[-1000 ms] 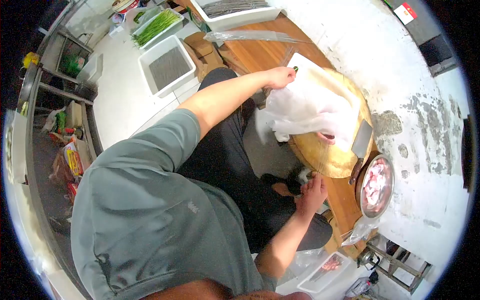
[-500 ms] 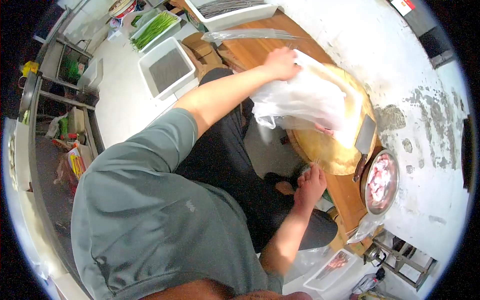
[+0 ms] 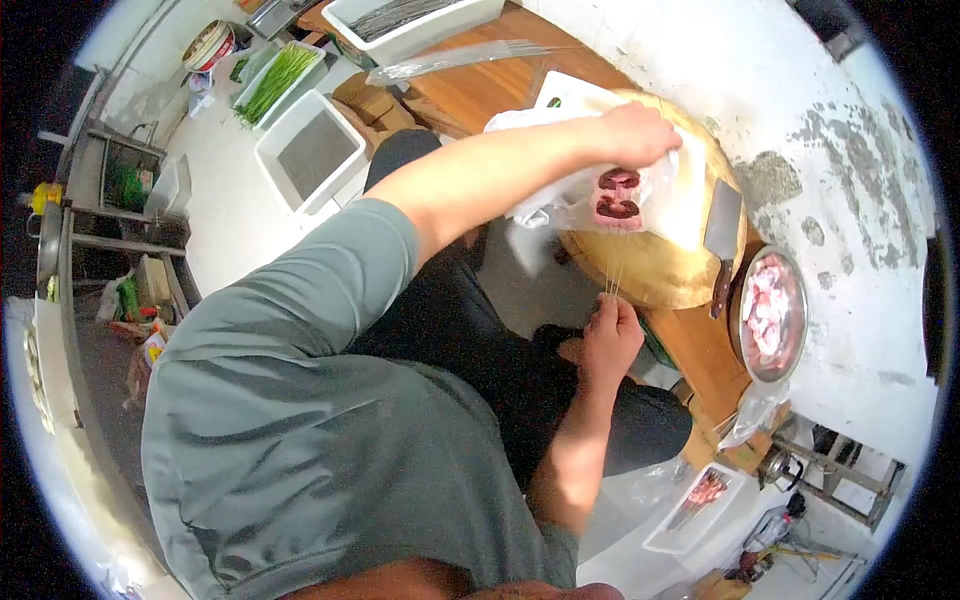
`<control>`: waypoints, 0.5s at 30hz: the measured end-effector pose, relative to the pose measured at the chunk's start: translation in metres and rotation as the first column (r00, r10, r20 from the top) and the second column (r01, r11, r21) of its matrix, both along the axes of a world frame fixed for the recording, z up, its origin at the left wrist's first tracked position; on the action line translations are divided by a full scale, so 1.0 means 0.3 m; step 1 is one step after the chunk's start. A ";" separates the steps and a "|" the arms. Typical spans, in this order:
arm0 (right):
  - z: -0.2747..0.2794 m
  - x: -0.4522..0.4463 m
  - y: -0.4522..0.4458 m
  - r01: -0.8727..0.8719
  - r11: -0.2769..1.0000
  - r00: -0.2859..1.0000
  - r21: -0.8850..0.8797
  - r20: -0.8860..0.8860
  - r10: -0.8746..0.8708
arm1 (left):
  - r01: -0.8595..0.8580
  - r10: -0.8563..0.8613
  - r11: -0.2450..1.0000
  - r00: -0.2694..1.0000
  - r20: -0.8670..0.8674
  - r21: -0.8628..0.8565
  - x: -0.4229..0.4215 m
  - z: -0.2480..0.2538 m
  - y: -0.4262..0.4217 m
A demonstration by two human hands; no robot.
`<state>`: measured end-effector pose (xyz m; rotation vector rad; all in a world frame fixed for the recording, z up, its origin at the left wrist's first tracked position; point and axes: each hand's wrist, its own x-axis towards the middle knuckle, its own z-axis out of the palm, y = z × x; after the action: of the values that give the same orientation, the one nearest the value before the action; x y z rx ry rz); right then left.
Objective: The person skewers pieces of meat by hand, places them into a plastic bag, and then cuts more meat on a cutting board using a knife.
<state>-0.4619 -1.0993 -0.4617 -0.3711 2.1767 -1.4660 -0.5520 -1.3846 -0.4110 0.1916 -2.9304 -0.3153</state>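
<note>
My left hand (image 3: 640, 135) is closed on a thin white plastic bag (image 3: 540, 185), its fingers partly hidden. Dark red meat pieces (image 3: 617, 195) with pale edges show at the bag's near side. The bag lies over a white cutting board (image 3: 690, 190) on a round wooden chopping block (image 3: 640, 270). Closer to my lap, my right hand (image 3: 610, 340) pinches several thin skewers (image 3: 613, 278), whose tips point toward the block. A cleaver (image 3: 722, 225) lies on the block's right side, its dark handle jutting over the edge.
A metal bowl of pale pink meat (image 3: 768, 315) stands right of the block by the wall. White tubs, one with skewers (image 3: 390, 22), one with green stalks (image 3: 275, 88) and another with a grey bottom (image 3: 310, 150), sit upper left. Below is a tray of skewered meat (image 3: 700, 505).
My left hand has moved right across the board with the bag, and dark red meat now shows. My right hand with the skewers has risen slightly in view; the camera has shifted.
</note>
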 end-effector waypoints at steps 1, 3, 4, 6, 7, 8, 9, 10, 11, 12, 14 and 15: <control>0.046 0.014 0.002 -0.003 0.999 0.998 0.041 -0.055 0.006 | 0.020 -0.020 1.000 0.999 -0.039 -0.009 -0.006 -0.004 -0.029; 0.086 0.025 0.012 -0.006 0.996 0.992 0.090 -0.129 0.017 | 0.025 -0.025 1.000 0.997 -0.079 -0.006 0.002 0.000 -0.055; 0.092 0.028 0.027 -0.006 0.995 0.989 0.100 -0.145 0.021 | 0.011 -0.011 1.000 0.997 -0.079 0.006 0.016 0.016 -0.065; 0.115 0.040 0.056 -0.008 0.994 0.994 0.105 -0.107 0.020 | -0.027 0.032 0.998 0.994 -0.100 0.051 0.024 0.021 -0.075; 0.135 0.045 0.065 -0.009 0.995 0.999 0.099 -0.052 0.014 | -0.029 0.034 0.998 0.993 -0.114 0.050 0.024 0.017 -0.078; 0.145 0.049 0.073 -0.010 0.996 1.000 0.092 0.002 0.009 | -0.032 0.038 0.998 0.991 -0.129 0.049 0.023 0.013 -0.080; 0.134 0.052 0.083 -0.006 0.998 1.000 0.067 0.016 0.005 | -0.036 0.042 0.998 0.989 -0.144 0.049 0.028 0.017 -0.078; 0.115 0.052 0.093 -0.001 0.999 1.000 0.042 0.028 0.000 | -0.031 0.038 0.998 0.990 -0.136 0.055 0.031 0.020 -0.069; 0.105 0.051 0.095 0.006 1.000 0.999 0.015 0.040 -0.006 | -0.024 0.031 0.998 0.991 -0.129 0.060 0.032 0.023 -0.057; 0.106 0.049 0.092 -0.003 1.000 0.997 -0.027 0.077 0.005 | -0.016 0.024 0.998 0.992 -0.122 0.064 0.034 0.029 -0.044; 0.108 0.045 0.087 -0.014 0.994 0.988 -0.107 0.153 0.031 | 0.040 -0.039 0.999 0.988 -0.147 0.003 0.032 0.025 -0.029; 0.111 0.040 0.075 0.007 0.993 0.984 -0.117 0.176 0.014 | 0.068 -0.072 0.997 0.985 -0.157 -0.028 0.037 0.033 -0.017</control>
<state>-0.4498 -1.0768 -0.4284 -0.2729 1.9563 -1.5664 -0.5411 -1.3897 -0.4010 0.0569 -2.7866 -0.2933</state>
